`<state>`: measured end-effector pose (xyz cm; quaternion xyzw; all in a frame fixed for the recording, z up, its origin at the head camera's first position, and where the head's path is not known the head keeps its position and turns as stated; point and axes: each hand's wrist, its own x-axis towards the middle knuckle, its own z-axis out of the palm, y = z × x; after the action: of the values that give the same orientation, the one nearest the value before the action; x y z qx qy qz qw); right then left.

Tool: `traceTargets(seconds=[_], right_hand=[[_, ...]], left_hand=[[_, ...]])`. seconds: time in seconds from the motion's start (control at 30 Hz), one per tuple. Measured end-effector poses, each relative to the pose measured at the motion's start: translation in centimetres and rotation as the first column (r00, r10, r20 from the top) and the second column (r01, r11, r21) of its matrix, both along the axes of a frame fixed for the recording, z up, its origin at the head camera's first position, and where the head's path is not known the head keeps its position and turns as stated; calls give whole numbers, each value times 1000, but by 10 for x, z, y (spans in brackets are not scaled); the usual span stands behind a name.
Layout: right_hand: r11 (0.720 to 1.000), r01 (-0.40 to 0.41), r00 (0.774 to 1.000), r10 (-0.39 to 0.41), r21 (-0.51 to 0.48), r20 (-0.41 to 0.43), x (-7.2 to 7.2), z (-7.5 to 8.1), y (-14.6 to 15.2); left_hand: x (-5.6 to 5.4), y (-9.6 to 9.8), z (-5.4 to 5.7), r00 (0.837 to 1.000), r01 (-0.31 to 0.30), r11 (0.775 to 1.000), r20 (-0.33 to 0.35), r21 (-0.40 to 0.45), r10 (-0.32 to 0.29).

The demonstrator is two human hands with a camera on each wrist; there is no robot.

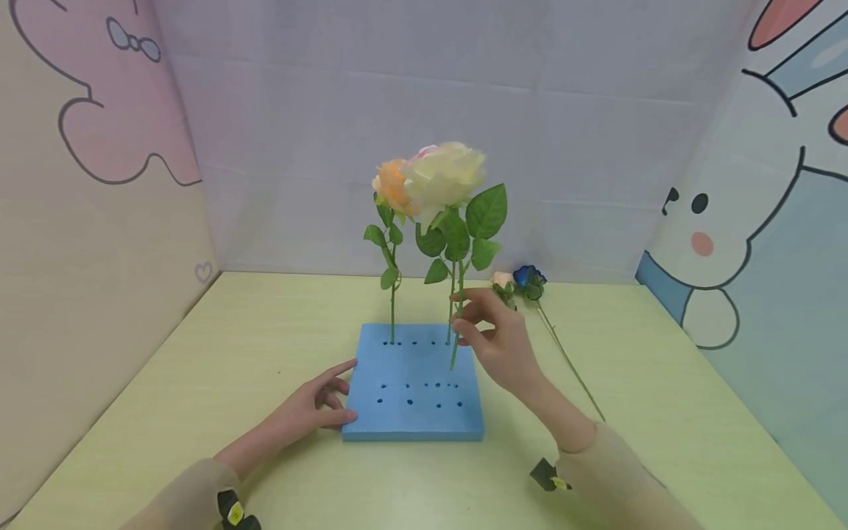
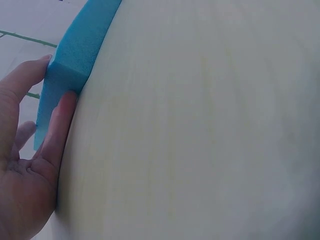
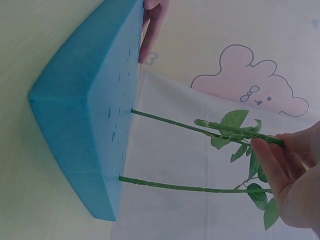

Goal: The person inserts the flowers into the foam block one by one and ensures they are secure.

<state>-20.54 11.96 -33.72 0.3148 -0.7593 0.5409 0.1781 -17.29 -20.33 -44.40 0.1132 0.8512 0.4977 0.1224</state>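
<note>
Plainly, the blue block [image 1: 414, 366] had table [image 1: 212, 368] stretching past its front and both side edges, with a blue rose [image 1: 528, 276] lying beyond its right side. An orange rose [image 1: 392, 185] stood upright in the block's far row of holes [image 1: 414, 343]. Above the block's right edge, the right grip [image 1: 500, 340] pinched a cream rose [image 1: 447, 175] by its tilted stem [image 1: 455, 352], forearm [image 1: 570, 421] slanting in from the near right, the stem's lower end clear of the surface. The left grip [image 1: 313, 406] lay relaxed, forefinger and thumb extended, both touching the block's left edge.
</note>
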Motion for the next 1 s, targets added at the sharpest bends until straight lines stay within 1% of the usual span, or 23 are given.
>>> traceTargets(seconds=[0.17,0.4,0.6,0.87,1.0], right_hand=[[999,-43,999,43,-13,12,-1,-1,-15],[995,-99,995,99,-2,16,-3,-10,-36],[993,-120,991,120,-2,64,-3,-15,-52],[988,-155,983,155,-6,102,-5,-25,-70],[988,-155,981,153,4,123,-8,-29,-77]], left_hand=[[1,-1,0,1000,-2,1000,2,-2,2],[1,0,1,1000,-3,1000,3,-8,3],[0,2,2,1000,-17,999,15,-31,17],[0,1,2,1000,-8,1000,29,-5,8],[-1,1,1,999,-2,1000,34,7,2]])
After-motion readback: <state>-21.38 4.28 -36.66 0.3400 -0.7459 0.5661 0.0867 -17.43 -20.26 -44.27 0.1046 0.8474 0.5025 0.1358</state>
